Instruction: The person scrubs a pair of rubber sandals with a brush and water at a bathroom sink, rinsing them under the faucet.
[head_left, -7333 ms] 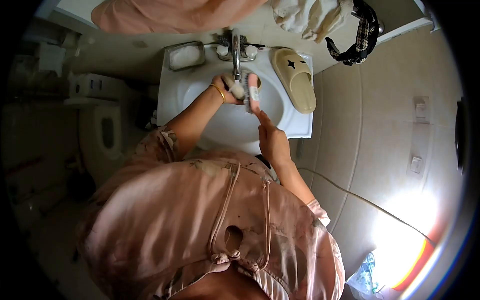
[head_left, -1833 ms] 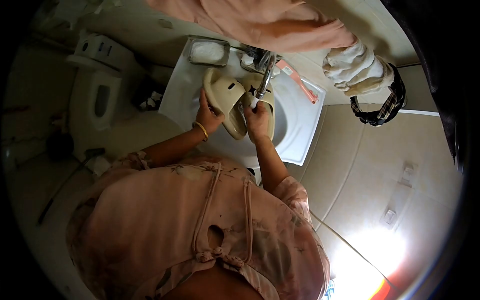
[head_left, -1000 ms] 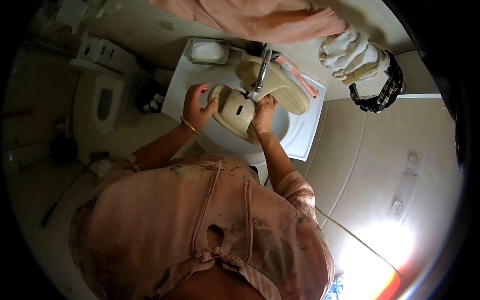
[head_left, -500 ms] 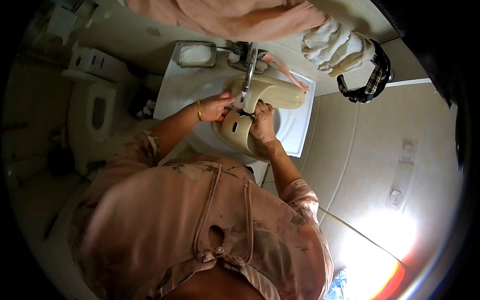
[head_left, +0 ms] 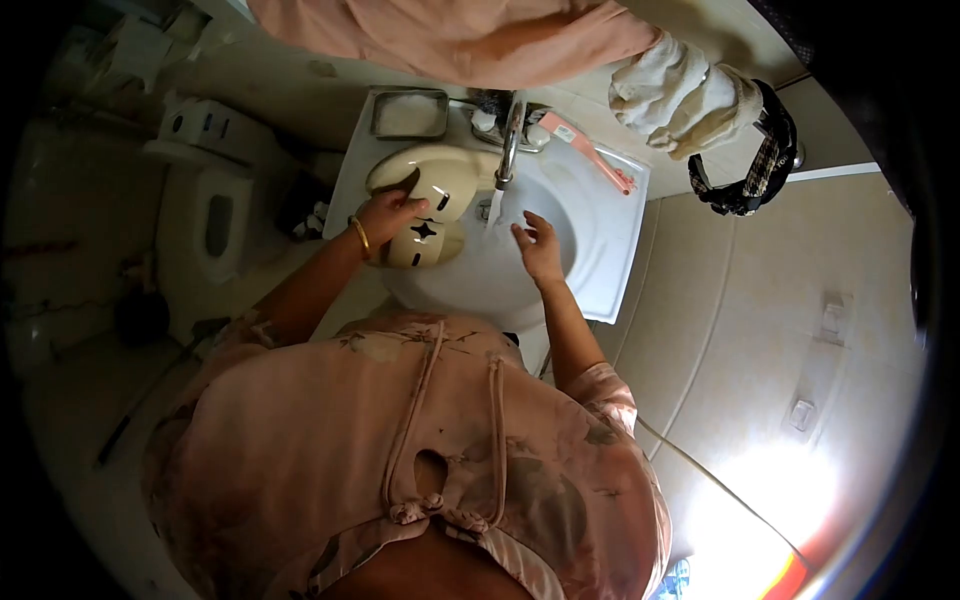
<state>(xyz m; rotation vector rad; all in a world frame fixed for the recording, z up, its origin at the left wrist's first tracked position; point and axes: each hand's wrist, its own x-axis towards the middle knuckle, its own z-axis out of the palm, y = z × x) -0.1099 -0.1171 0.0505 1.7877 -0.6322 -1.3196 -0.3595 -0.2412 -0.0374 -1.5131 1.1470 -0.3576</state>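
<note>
A glossy cream animal-face item [head_left: 452, 182] with long ear-like lobes, black oval eyes and a black star-shaped mark is held over the left side of the white washbasin [head_left: 480, 287]. My left hand [head_left: 392, 215] grips it near its middle, the thumb on the front and the other fingers mostly hidden. On the right side of the basin, my right hand [head_left: 540, 252] is empty, its fingers apart and slightly curled. Between the hands, water [head_left: 494, 208] runs from the chrome faucet [head_left: 511, 140]. The right fingertips are close to the stream; whether they touch it I cannot tell.
Behind the basin are a rectangular dish [head_left: 410, 115] with white contents and a pink long-handled comb or brush [head_left: 585, 150]. A pale cloth [head_left: 680, 100] and a black patterned headband [head_left: 755, 170] hang at right. A toilet [head_left: 215, 225] stands at left.
The cream item has moved left from under the faucet and turned, so its eyes and star mark now show. My right hand has let go of it.
</note>
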